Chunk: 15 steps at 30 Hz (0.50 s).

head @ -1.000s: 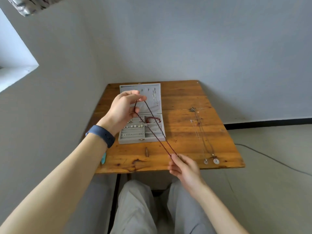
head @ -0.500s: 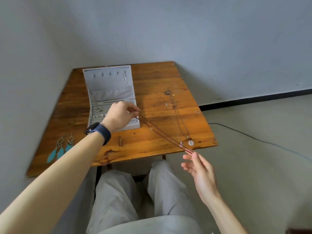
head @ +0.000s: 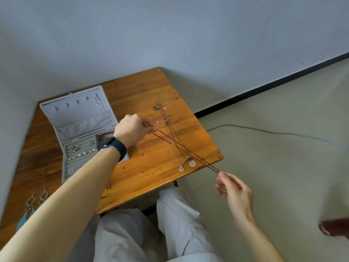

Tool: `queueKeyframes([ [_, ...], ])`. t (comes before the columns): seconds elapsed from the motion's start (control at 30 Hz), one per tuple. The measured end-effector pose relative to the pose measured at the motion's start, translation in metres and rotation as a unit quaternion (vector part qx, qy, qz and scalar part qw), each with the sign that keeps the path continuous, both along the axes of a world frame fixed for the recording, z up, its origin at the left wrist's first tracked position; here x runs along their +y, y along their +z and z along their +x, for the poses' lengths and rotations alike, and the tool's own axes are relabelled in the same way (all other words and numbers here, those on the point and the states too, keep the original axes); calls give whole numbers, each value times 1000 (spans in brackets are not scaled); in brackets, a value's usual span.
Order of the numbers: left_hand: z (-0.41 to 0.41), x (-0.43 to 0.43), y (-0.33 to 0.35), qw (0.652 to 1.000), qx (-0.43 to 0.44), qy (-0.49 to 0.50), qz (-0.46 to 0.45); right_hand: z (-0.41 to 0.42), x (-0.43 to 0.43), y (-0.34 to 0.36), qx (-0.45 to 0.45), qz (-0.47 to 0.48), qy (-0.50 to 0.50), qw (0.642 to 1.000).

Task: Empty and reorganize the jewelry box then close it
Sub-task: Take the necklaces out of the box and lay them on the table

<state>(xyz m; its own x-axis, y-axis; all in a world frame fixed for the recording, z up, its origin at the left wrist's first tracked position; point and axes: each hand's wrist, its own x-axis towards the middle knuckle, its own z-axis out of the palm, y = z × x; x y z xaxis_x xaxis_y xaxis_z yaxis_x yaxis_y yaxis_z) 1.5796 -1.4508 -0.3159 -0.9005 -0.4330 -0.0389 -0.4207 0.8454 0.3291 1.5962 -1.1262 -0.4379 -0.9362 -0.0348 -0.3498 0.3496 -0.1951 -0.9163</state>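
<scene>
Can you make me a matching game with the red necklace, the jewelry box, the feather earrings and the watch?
Things:
1. red necklace
2. jewelry box
3. feather earrings
4. watch

Where or how:
A. on the left wrist
B. lying at the table's near left corner
C. stretched between both hands
D. open on the table

Pairs: 1-C, 2-D, 3-B, 4-A
</scene>
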Motion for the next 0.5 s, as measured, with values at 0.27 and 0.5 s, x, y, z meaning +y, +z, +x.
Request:
queueKeyframes([
  [0.27,-75,11,-5,996,-39,-71,-42,-4,-11,-4,-36,29,73,996],
  [0.5,-132,17,-27,990,-43,-97,-90,-12,-31,-1,-73,72,84,991],
])
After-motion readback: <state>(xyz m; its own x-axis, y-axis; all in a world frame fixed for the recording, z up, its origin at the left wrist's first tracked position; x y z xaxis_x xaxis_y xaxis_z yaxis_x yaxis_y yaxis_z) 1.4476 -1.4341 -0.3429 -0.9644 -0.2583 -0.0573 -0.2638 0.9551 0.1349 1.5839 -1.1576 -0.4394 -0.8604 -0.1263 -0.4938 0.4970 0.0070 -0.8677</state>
